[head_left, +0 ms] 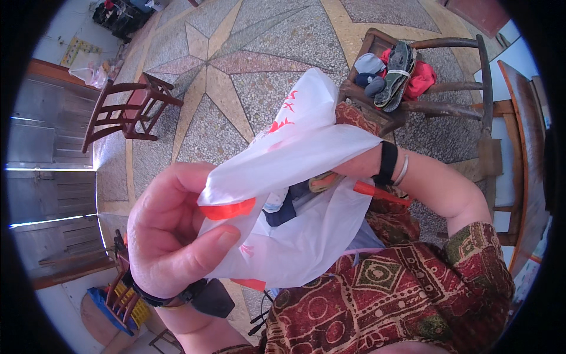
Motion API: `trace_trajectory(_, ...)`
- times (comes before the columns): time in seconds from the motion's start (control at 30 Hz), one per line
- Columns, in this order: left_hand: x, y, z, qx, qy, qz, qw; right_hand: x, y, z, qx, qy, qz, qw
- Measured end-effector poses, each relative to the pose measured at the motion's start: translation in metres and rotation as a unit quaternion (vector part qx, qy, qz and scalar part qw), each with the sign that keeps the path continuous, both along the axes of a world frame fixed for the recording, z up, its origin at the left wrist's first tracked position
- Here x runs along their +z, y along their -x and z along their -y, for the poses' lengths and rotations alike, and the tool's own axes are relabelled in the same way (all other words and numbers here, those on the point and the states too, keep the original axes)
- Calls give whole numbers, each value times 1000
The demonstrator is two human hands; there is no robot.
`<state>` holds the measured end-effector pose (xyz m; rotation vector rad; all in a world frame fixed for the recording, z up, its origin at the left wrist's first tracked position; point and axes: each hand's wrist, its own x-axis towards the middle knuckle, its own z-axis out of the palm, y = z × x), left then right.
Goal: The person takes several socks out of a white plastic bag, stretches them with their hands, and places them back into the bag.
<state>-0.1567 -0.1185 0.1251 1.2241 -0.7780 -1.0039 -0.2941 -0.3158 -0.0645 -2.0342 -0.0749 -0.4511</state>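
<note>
A white plastic bag [312,233] with red print and orange-red edging is held up in front of me, its mouth spread open. My left hand [168,233] is closed on the bag's rim, thumb and fingers pinching it at the left. From the right, my right hand [361,163] reaches into the mouth; the white film hides its fingers. Inside lie a dark blue cloth piece [283,213], a light patterned cloth piece [275,200] and a rolled striped cloth piece [323,182]. They may be socks, but I cannot tell.
On a wooden chair [436,42] at the upper right lie a dark green cloth bundle [396,76] with a white band, balled grey and blue cloths [369,64] and pinkish-red cloth [421,81]. A small brown chair [132,109] stands left. A wooden table [522,147] is at the far right.
</note>
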Motion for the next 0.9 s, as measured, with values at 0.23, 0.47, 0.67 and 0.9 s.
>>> trace_trajectory(0.23,0,-1,8,-18,-30,12,999,21,10,2,-17,-96,-104,990)
trace_trajectory(0.47,3,-6,10,-34,-59,42,997,19,1,13,17,-52,-50,997)
trace_trajectory(0.67,2,-7,11,-25,-50,5,998,-14,0,9,18,-437,-127,890)
trace_trajectory(0.9,-2,-10,12,-31,-26,-1,999,-11,-4,-2,14,-493,-118,862)
